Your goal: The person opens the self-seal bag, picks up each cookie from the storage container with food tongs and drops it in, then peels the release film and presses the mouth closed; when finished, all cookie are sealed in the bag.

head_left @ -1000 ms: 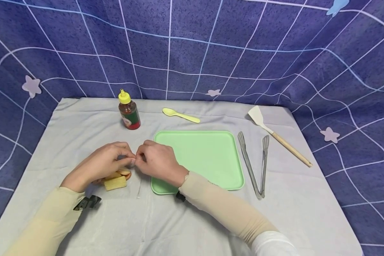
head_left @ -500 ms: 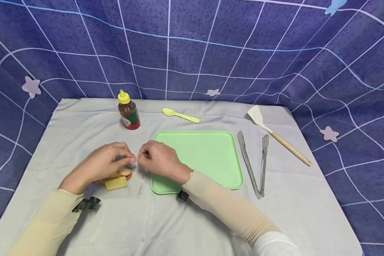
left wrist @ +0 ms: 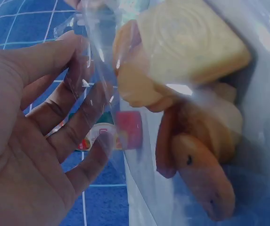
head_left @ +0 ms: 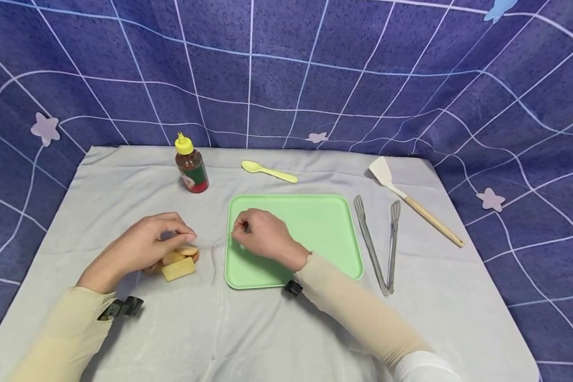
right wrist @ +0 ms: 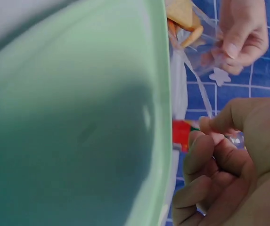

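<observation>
A clear plastic bag (left wrist: 146, 165) lies at the left, with bread-like or biscuit-like pieces in it: a pale square piece (left wrist: 196, 42) and several orange-brown pieces (left wrist: 205, 176). My left hand (head_left: 143, 244) pinches the bag's upper edge between thumb and index finger, its other fingers spread behind the film. Over the left side of the green tray, my right hand (head_left: 269, 236) pinches one end of a thin clear plastic strip (right wrist: 201, 92) with thumb and fingertip. Between the hands the strip stretches back toward the bag. Another length of clear film hangs down beside the tray.
The shallow green tray (head_left: 310, 233) occupies the table's middle. Behind stand a yellow-capped sauce bottle (head_left: 192, 167) and a yellow spoon (head_left: 269, 172). At the right lie metal tongs (head_left: 373, 249) and a white spatula (head_left: 422, 212) with a wooden handle.
My right hand has moved right, from beside the left hand to over the tray, drawing the strip out. The left hand has shifted slightly left, showing more of the food.
</observation>
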Action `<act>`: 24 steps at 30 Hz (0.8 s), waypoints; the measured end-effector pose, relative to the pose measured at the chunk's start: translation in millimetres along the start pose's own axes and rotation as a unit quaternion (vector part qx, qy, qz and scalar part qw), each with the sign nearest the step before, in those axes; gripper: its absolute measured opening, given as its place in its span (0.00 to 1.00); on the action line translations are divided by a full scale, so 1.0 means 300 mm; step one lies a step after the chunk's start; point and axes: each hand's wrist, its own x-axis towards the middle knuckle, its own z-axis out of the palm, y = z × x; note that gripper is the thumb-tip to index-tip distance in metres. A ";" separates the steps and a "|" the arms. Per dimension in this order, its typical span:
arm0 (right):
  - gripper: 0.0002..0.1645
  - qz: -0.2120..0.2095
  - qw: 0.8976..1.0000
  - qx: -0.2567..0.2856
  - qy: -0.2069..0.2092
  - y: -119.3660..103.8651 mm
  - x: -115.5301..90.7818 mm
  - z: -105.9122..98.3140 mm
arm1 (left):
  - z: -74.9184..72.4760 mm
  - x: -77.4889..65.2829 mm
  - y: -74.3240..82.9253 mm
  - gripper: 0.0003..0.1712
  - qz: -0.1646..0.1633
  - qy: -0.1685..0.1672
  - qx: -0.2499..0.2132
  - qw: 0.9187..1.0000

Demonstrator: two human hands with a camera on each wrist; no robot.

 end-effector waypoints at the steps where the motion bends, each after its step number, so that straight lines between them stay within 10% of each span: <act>1: 0.07 0.001 1.000 0.000 -0.002 0.007 -0.010 -0.010 | 0.001 0.001 -0.003 0.03 0.006 0.006 -0.005 1.000; 24: 0.11 -0.099 0.983 -0.039 -0.152 0.069 -0.443 -0.172 | -0.006 0.044 -0.027 0.04 0.014 0.071 0.008 0.997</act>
